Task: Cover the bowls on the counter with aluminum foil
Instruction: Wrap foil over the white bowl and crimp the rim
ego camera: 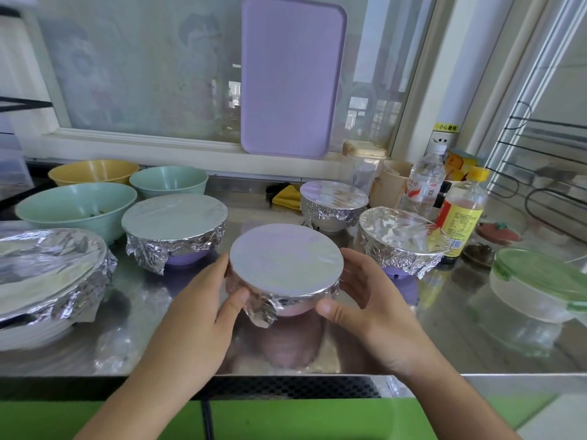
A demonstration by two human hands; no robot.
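Along a window wall runs a shiny steel counter [444,328] with a purple cutting board [290,77] leaning on the glass. Near its front edge sits a small pink bowl [293,309], foil [286,260] stretched smooth on top and crumpled at the sides; the left hand [209,290] and right hand [368,296] cup it, thumbs pressing the foil. Five bowls wear foil; three at far left stand bare.

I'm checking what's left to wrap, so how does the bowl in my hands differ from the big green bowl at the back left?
The held bowl is pink and foil-covered; the green bowl is uncovered. The held bowl looks smaller. Left hand and right hand cup the held bowl; nothing touches the green bowl. Both stand upright on the counter.
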